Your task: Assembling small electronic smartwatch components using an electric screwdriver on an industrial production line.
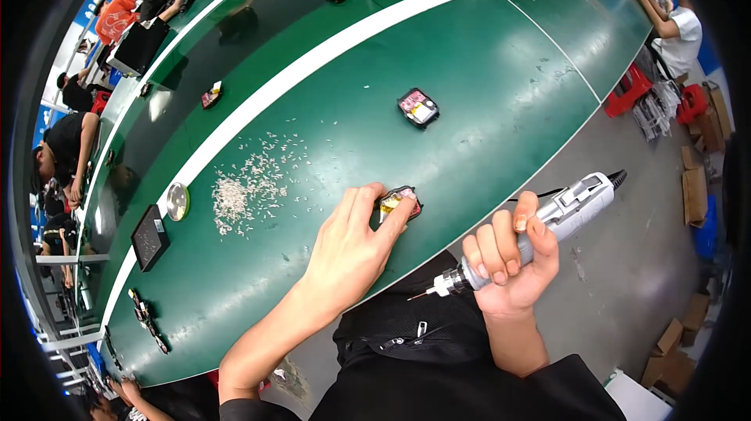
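My left hand (348, 245) grips a small black-cased electronic device (404, 200) lying on the green bench near its front edge. Pink and yellow parts show inside that open case, and my fingers hide some of it. Wrapped in my right hand (512, 261) is a grey electric screwdriver (577, 206), held past the bench edge. Its thin bit (422, 294) points left and slightly down, apart from the device. Farther back on the bench sits a similar open device (418, 108), untouched. A scattered heap of tiny pale screws (235, 200) spreads left of my left hand.
A round dish (177, 202) and a black tray (149, 238) stand at the bench's left. Dark narrow parts (147, 321) lie nearby. Across a white rail, a dark green conveyor belt (274, 53) carries more devices. Other people sit along both sides; cardboard boxes (692, 194) stand at right.
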